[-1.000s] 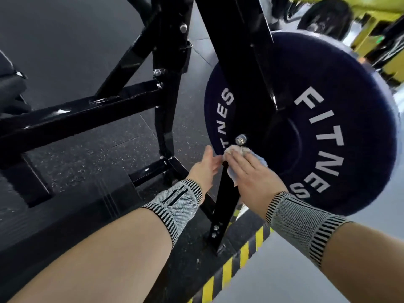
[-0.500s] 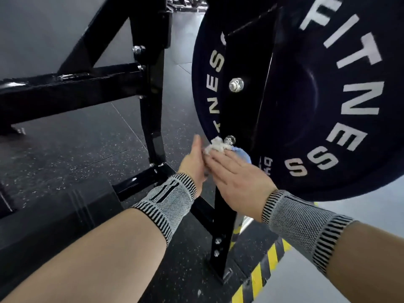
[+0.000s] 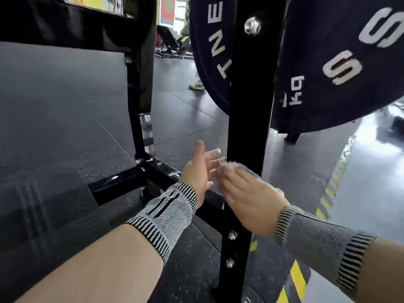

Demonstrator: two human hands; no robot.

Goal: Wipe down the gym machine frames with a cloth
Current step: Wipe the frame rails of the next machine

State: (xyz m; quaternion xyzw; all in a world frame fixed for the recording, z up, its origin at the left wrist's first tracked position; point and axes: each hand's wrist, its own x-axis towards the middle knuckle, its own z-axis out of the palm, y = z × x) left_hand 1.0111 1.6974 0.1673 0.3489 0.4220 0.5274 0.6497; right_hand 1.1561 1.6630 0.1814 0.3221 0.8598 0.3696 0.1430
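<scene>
A black upright post (image 3: 249, 119) of the gym machine frame rises through the middle of the view. My right hand (image 3: 247, 195) presses a small white and blue cloth (image 3: 238, 167) against the post's lower part, fingers flat over it. Just left of the post is my left hand (image 3: 200, 169), fingers spread and empty, close to the cloth. Both wrists wear grey knitted bands. Most of the cloth is hidden under my right hand.
A large dark weight plate (image 3: 332, 62) with white lettering hangs right of the post. A black base bar (image 3: 122, 182) and a second upright (image 3: 140, 106) stand to the left on the rubber floor. Yellow and black hazard tape (image 3: 297, 278) edges the mat at the right.
Both hands and the cloth have slid down the post, below its lower bolt. My view has dropped and moved closer, so the weight plate now sits higher in the frame.
</scene>
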